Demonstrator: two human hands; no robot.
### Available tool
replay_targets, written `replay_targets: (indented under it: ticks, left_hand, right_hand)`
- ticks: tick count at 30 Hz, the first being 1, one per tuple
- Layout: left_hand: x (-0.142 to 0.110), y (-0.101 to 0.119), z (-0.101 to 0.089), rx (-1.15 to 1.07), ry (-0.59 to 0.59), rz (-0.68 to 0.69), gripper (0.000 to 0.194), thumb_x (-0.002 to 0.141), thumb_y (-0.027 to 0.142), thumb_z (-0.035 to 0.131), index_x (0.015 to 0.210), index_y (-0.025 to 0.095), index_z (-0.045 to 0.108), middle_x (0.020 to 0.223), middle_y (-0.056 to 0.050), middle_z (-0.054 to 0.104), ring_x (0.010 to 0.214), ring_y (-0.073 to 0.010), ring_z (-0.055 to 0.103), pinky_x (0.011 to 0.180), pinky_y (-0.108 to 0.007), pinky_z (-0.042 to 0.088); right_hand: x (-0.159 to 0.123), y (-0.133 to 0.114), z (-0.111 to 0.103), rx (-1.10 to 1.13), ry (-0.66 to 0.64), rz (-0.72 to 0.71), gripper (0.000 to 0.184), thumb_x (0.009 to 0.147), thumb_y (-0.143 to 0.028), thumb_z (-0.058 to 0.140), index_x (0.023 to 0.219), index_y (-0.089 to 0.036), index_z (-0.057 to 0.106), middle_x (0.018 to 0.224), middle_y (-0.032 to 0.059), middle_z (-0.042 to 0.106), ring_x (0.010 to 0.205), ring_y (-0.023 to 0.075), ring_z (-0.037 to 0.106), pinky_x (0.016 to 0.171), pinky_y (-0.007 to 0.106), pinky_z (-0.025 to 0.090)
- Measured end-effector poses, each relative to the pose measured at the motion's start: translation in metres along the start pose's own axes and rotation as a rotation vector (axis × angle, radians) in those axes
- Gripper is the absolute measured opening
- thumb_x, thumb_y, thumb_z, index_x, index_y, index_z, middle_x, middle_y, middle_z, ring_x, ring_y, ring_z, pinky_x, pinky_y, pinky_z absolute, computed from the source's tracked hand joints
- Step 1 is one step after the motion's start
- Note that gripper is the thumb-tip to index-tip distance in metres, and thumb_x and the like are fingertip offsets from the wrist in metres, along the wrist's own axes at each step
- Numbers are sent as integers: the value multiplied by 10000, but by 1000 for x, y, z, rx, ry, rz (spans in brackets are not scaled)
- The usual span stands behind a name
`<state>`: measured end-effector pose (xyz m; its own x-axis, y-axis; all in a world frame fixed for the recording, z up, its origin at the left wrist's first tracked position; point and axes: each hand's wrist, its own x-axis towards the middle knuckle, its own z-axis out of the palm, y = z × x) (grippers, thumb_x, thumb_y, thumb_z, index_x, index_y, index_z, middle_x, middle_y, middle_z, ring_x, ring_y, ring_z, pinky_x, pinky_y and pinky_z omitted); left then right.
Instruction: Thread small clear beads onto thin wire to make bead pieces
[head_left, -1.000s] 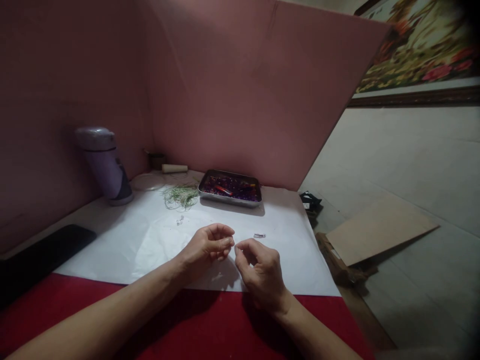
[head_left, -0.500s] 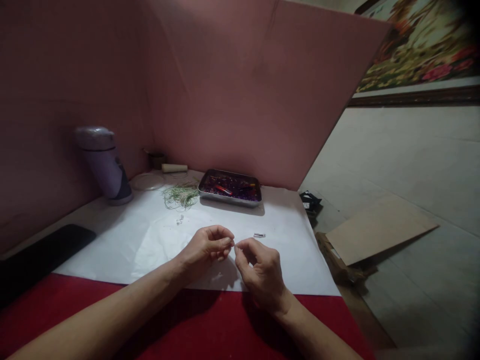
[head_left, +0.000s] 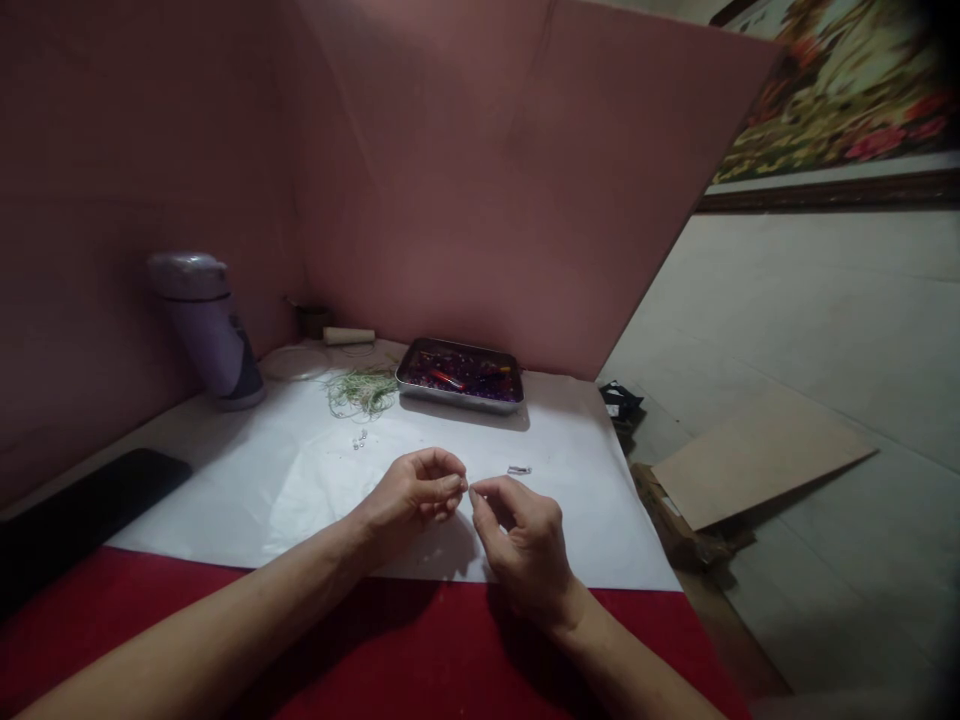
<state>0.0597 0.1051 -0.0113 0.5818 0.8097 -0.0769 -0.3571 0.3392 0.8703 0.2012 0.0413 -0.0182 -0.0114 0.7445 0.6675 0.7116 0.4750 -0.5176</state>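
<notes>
Pinching a tiny piece (head_left: 464,485), left hand (head_left: 420,490); just beside the piece, right hand (head_left: 525,530), its hold unclear.

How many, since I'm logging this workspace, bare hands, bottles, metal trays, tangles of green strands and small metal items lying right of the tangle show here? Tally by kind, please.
Bare hands: 2 (left hand, right hand)
Purple bottle: 1
Metal tray: 1
Tangle of green strands: 1
Small metal item: 1
Total: 6
</notes>
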Motion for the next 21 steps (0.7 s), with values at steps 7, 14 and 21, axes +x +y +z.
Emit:
replay_targets:
  ticks: [7,14,21]
  left_hand:
    - [1,-1,-1,32,-31,19,118,655,151,689,695,100,590,584,2,547,465,-42,447,449,-168,288]
    - [-1,1,2,16,-7,15,160,627,142,706,729,115,584,575,12,550,464,-49,454,453,-174,299]
    - [-2,3,5,37,5,17,176,612,176,723,689,107,580,572,1,553,456,-49,446,445,-178,294]
  right_hand:
    - [0,1,0,-24,-16,14,99,788,-144,508,730,-162,586,587,-5,546,506,98,464,518,210,351]
    - [0,1,0,-46,-16,13,116,788,-148,491,730,-162,591,577,-7,537,495,95,454,506,204,352]
    - [1,-1,-2,-56,-28,5,128,777,-137,472,713,-163,579,575,-5,536,492,95,455,497,198,352]
